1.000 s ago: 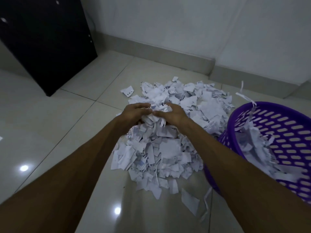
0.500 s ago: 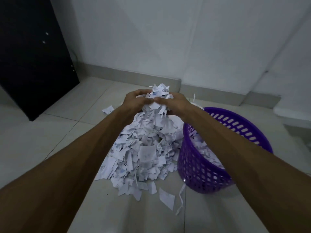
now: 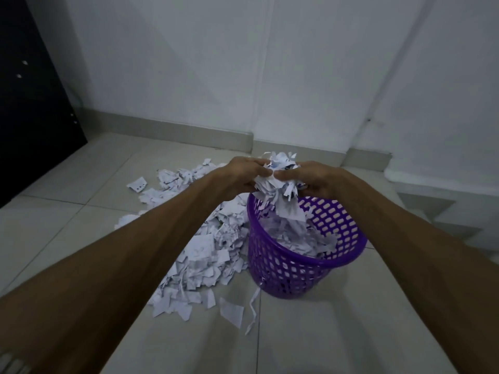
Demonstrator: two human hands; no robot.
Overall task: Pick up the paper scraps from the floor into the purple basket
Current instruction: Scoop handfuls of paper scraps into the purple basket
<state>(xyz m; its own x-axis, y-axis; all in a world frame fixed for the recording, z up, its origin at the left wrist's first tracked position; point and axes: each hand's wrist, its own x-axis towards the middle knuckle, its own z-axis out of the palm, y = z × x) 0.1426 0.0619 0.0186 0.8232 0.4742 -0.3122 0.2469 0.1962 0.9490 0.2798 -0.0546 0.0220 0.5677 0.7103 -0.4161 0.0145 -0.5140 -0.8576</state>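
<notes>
Both forearms enter from the bottom corners, elbows cut off by the frame edge. Loose scraps and one thin strip [image 3: 252, 311] lie nearest on the tiled floor [image 3: 67, 211]. Main paper scraps pile [image 3: 205, 255] sits left of the purple basket [image 3: 302, 276], touching its wall; the left forearm hides part of the pile. Basket upright, partly filled, bottom not visible. Left hand [image 3: 240, 175] and right hand [image 3: 313, 179] press together, fingers curled round a wad of scraps [image 3: 280, 182] above the basket's far rim; bits dangle into it. Fingertips mostly buried in paper. Dark cabinet [image 3: 29, 109] far left, cut off.
</notes>
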